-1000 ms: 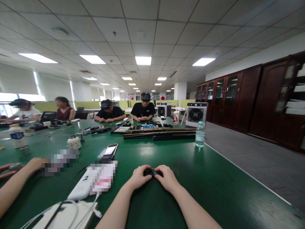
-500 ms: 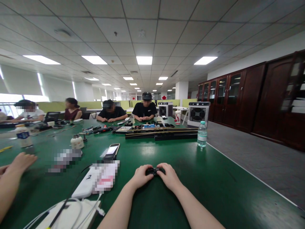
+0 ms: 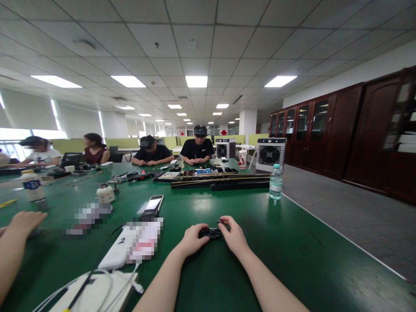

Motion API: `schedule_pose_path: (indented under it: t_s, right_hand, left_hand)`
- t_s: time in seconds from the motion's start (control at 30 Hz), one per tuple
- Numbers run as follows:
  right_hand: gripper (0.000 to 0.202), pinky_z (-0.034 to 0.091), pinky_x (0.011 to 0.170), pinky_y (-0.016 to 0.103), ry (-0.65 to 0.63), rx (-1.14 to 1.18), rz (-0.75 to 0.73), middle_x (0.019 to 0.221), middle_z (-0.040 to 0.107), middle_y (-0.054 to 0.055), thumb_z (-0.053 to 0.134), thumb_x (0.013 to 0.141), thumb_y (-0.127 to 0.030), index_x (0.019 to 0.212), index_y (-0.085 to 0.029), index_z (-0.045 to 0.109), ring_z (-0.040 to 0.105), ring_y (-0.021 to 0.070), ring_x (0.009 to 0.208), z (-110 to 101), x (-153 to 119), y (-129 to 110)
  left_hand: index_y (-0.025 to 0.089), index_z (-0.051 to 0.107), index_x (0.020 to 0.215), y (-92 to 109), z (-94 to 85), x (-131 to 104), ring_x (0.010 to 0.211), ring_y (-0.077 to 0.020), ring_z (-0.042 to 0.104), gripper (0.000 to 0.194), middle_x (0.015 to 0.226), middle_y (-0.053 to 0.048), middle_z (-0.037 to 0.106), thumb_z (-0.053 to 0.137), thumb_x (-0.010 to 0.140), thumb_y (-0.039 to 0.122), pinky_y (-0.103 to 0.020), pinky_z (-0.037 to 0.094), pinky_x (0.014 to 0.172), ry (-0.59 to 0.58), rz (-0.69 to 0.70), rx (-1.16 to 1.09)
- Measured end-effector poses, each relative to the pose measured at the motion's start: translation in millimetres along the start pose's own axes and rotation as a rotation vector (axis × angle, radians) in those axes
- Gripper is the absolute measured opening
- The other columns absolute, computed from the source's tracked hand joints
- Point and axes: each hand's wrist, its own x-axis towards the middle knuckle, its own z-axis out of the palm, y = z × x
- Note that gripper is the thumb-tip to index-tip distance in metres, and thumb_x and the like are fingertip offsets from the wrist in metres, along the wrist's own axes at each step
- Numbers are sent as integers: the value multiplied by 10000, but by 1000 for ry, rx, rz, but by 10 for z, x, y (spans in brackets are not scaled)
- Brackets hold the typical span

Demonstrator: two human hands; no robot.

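Observation:
Just above the green table, my left hand grips the left end of a small black object, thumb in front and fingers behind. The object is dark and too small to tell its kind. My right hand is at the object's right end, its thumb and index finger raised and pinched on a small dark piece. Whether that piece is separate from the black object I cannot tell.
Left of my arms lie a white power bank, a phone, cables and a white box. A water bottle stands near the right edge. Long black bars lie ahead. Another person's hand is at far left.
My right hand's fingers have lifted off the right end of the black object, now pinching a small dark piece. My left hand stays put. The other person's hand at left has shifted slightly.

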Motion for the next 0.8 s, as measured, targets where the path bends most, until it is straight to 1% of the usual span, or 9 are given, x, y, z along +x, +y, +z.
schedule_pose_path:
  t_s: [0.07, 0.2, 0.43, 0.63, 0.8]
  right_hand:
    - [240, 503, 862, 397, 39, 22, 16, 939, 723, 85, 569, 766, -388, 912, -208, 633, 669, 253, 932, 0, 15, 27]
    - [278, 500, 851, 398, 73, 59, 51, 918, 719, 88, 579, 756, -430, 904, -199, 624, 668, 252, 909, -3, 48, 94]
    - [305, 508, 842, 376, 131, 171, 122, 906, 718, 84, 599, 731, -453, 895, -197, 613, 674, 238, 883, 13, 95, 199]
    - [356, 501, 859, 380, 207, 305, 210, 885, 723, 102, 647, 655, -458, 878, -183, 610, 676, 254, 894, 1, 138, 199]
    - [377, 497, 884, 368, 248, 409, 300, 951, 727, 115, 666, 611, -423, 892, -173, 636, 671, 260, 947, -25, 163, 185]
  left_hand:
    - [178, 603, 1207, 0, 1, -1, 1136, -240, 568, 476, 1210, -77, 647, 608, 737, 250, -324, 409, 1011, -3, -2, -6]
    - [187, 606, 1200, 1, 0, -1, 1127, -247, 571, 471, 1199, -79, 651, 610, 735, 265, -338, 409, 1009, 3, 1, -9]
    - [192, 605, 1203, 18, -17, -7, 1128, -246, 570, 473, 1201, -75, 651, 606, 736, 269, -332, 405, 1007, -9, -4, -9]
    - [176, 599, 1223, 38, -35, -23, 1142, -248, 564, 492, 1220, -83, 642, 605, 739, 269, -329, 402, 1015, -12, -16, -1]
    - [174, 602, 1221, 51, -41, -25, 1138, -248, 568, 493, 1218, -83, 645, 604, 736, 263, -331, 407, 1009, -15, -13, 2]
